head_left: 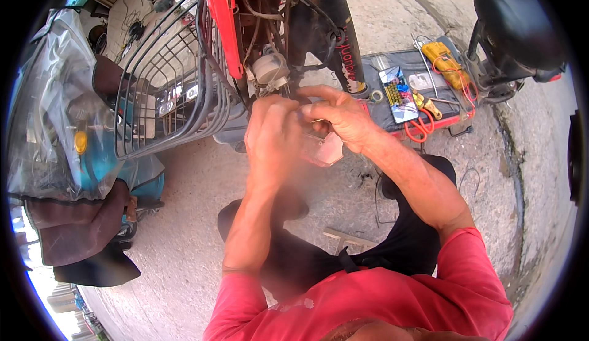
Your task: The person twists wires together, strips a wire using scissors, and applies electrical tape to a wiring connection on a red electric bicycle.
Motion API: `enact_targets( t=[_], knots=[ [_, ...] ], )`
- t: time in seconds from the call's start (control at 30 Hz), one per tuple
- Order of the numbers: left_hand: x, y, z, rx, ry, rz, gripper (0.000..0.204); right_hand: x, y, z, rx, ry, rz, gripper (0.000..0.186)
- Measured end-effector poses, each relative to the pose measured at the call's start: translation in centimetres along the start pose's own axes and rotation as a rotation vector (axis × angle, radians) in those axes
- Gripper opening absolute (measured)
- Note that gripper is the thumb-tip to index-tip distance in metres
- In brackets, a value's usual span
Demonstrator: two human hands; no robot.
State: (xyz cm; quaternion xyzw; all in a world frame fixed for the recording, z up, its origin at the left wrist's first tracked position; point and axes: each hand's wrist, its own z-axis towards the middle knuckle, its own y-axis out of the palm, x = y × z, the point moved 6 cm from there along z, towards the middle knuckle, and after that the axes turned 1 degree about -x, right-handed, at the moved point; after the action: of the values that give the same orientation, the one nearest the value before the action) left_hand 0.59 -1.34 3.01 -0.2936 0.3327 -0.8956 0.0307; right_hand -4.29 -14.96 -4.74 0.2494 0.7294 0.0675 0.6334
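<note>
My left hand [270, 132] and my right hand [343, 120] meet in front of the opened front column of a red electric scooter [224, 28]. My left fingers are curled closed, and what they hold is hidden behind the knuckles. The right thumb and fingers pinch together beside them; whatever lies in the pinch is too small to make out. Just above my left hand sits a whitish round part [270, 70] among loose wires [254, 10]. Under both hands a pale pinkish-red piece [326, 151] shows partly, and I cannot tell what holds it.
A black wire basket [169, 83] is left of the column. On the scooter's footboard [368, 65], right, lie a phone [397, 94], a yellow multimeter [445, 62] with leads, a yellow-handled tool [427, 103] and a tape roll [376, 95]. Another covered vehicle [55, 114] stands far left.
</note>
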Motion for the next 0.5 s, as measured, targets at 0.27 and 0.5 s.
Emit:
enact_targets(
  t=[0.27,0.5],
  knots=[
    [0.2,-0.1,0.1,0.028,-0.031,-0.062,0.023,-1.7,0.5,0.4,-0.004,-0.149,-0.309,0.041],
    [0.0,-0.2,0.0,0.007,0.003,-0.045,0.024,-1.9,0.5,0.5,-0.040,-0.209,-0.389,0.037]
  ],
)
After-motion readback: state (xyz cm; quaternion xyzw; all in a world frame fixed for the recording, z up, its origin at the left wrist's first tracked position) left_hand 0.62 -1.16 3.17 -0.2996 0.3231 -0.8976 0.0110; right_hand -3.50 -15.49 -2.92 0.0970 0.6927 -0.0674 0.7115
